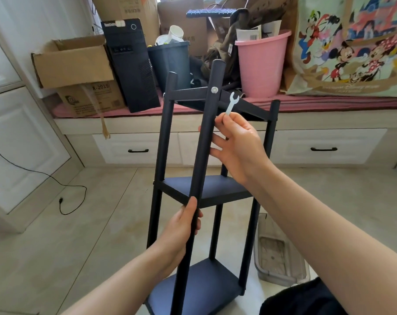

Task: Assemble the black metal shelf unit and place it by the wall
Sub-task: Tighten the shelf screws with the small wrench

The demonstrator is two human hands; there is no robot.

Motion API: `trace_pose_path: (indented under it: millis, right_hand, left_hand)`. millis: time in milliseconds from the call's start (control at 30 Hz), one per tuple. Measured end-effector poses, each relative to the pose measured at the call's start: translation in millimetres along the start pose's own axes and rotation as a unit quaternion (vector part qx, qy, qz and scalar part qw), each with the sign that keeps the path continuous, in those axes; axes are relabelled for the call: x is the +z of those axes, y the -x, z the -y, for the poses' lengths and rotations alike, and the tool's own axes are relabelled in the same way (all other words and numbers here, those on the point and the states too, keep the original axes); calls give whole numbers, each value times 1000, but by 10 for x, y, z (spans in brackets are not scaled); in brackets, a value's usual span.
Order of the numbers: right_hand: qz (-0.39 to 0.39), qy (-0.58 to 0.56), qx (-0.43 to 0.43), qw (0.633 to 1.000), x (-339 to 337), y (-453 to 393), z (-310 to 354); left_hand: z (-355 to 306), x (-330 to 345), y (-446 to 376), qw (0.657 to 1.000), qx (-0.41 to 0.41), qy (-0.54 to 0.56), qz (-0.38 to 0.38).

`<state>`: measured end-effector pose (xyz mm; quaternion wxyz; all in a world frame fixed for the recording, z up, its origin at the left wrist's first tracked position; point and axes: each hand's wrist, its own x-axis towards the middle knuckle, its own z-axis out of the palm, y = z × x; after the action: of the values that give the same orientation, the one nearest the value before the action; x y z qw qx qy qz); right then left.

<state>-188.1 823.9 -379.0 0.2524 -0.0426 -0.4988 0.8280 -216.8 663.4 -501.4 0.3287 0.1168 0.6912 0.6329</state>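
The black metal shelf unit (206, 189) stands on the tiled floor in the middle of the view, with three tiers between black round posts. My left hand (181, 233) grips the nearest post low down, below the middle tier. My right hand (236, 144) pinches a small white flat wrench (231, 103) between thumb and fingers, just right of the same post. The wrench's open jaw points up, close to a silver bolt (214, 89) in the post at the top tier.
A window bench with drawers (325, 146) runs behind the shelf, loaded with cardboard boxes (77, 64), a black computer tower (131, 64), a dark bin (170, 60) and a pink bucket (261, 64). A clear plastic bag (277, 253) lies right of the shelf. A black cable (65, 201) trails at left.
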Motion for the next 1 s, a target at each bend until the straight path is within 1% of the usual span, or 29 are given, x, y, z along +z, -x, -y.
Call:
trace_pose_path:
  millis: [167,267,333,400,467,533,600,633,733,800,833,900,933,1000]
  right_hand:
    - [10,-8,1,1000,90,-52,-65]
    - [5,17,1,1000,88,-92,-68]
    - [-10,24,5,1000,50,-113,-67]
    - [-32,30,17,999,-14,-116,-76]
    - [-62,73,32,995,-101,-93,-105]
    - [-96,163,35,981,-191,-51,-146]
    - [-118,256,27,959,-297,8,-180]
    - [-118,307,24,944,-364,46,-199]
    - [-89,459,51,882,-599,195,-294]
    - [-62,538,86,836,-756,307,-388]
    - [-50,570,102,814,-823,369,-441]
    - [-10,617,134,775,-923,481,-547]
    - [14,630,152,762,-947,534,-608]
    - [50,634,177,751,-955,623,-722]
  left_hand:
    - [58,-39,-177,999,22,0,-37]
    - [57,-89,-225,998,48,-49,-8]
    - [72,-107,-248,995,53,-87,12]
    - [93,-107,-264,993,52,-107,15]
    - [86,-68,-259,990,53,-124,38]
    - [64,-13,-244,990,45,-120,63]
    - [46,40,-233,989,39,-124,73]
    - [35,62,-228,986,40,-146,74]
    - [20,87,-232,954,71,-287,52]
    - [13,102,-244,949,74,-306,30]
    - [10,105,-246,948,69,-310,22]
    - [-21,96,-268,936,74,-345,6]
    - [-32,79,-286,930,74,-360,2]
    - [-76,45,-296,923,65,-380,-3]
